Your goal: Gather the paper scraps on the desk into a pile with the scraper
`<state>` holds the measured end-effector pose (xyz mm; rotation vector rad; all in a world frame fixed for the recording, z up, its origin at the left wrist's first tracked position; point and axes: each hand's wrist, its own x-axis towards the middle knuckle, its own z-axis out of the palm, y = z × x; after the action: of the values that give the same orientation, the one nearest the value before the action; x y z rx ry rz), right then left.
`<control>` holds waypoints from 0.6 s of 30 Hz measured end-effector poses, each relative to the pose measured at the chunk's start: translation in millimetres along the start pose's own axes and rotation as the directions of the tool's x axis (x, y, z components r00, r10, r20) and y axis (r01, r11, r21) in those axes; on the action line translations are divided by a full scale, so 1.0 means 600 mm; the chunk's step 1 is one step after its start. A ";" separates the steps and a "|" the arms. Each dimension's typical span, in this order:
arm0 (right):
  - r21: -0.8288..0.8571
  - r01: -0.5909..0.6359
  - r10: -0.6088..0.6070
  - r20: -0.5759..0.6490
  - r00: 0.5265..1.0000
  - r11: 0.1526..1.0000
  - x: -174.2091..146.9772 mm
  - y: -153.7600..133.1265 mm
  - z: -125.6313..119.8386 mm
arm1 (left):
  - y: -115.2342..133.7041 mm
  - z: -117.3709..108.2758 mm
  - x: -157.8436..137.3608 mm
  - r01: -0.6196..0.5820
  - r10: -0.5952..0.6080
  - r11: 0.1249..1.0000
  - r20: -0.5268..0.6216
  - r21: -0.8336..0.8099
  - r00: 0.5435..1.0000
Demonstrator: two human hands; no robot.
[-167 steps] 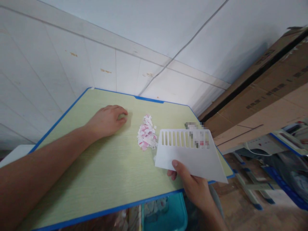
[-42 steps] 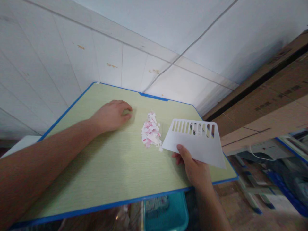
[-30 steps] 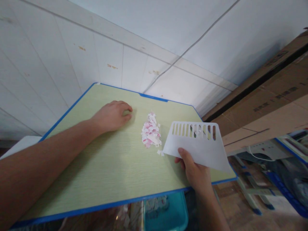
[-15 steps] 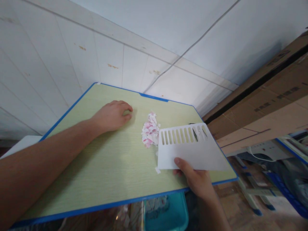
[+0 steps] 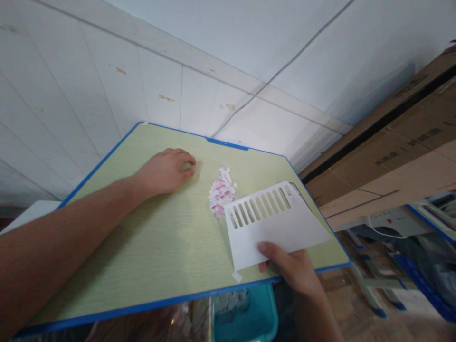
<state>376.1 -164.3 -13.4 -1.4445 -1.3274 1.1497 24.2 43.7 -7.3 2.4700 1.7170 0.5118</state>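
Observation:
My right hand (image 5: 290, 266) grips a flat white sheet with a row of slots (image 5: 270, 223) by its near edge, thumb on top and fingers beneath. The sheet is tilted above the desk, and its left corner partly covers a small heap of pink and white paper scraps (image 5: 221, 190). My left hand (image 5: 167, 171) rests on the desk to the left of the heap, holding nothing, its fingers bent and the thumb apart from them. At the sheet's lower left corner is a small white scrap (image 5: 237, 276); whether it is attached cannot be seen.
The light green desk (image 5: 160, 251) has a blue rim and stands against a white panelled wall (image 5: 149, 80). Cardboard boxes (image 5: 384, 156) lean at the right. Below the near edge sits a teal bin (image 5: 260, 313). A grey cable (image 5: 285, 69) runs down the wall.
My right hand has turned the slotted sheet anticlockwise, so its left side is lower and nearer me, covering the near part of the heap. My left hand has stayed put.

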 end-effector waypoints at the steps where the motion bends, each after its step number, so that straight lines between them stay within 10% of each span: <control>1: 0.009 -0.013 0.013 0.002 1.000 1.000 -0.001 -0.001 0.001 | 0.001 -0.001 0.000 0.001 -0.001 1.000 0.000 -0.002 1.000; 12: 0.077 -0.130 0.131 -0.002 0.991 0.988 -0.008 -0.020 0.005 | -0.004 0.001 0.002 -0.014 0.014 1.000 -0.009 -0.009 1.000; 18: -0.042 0.028 -0.033 -0.115 0.993 0.999 0.012 -0.024 0.011 | -0.003 0.001 0.002 -0.008 0.008 1.000 -0.004 -0.028 1.000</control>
<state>366.6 -155.9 -1.5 -1.4917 -1.2935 1.0090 23.1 45.5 -8.0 2.4597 1.6901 0.5374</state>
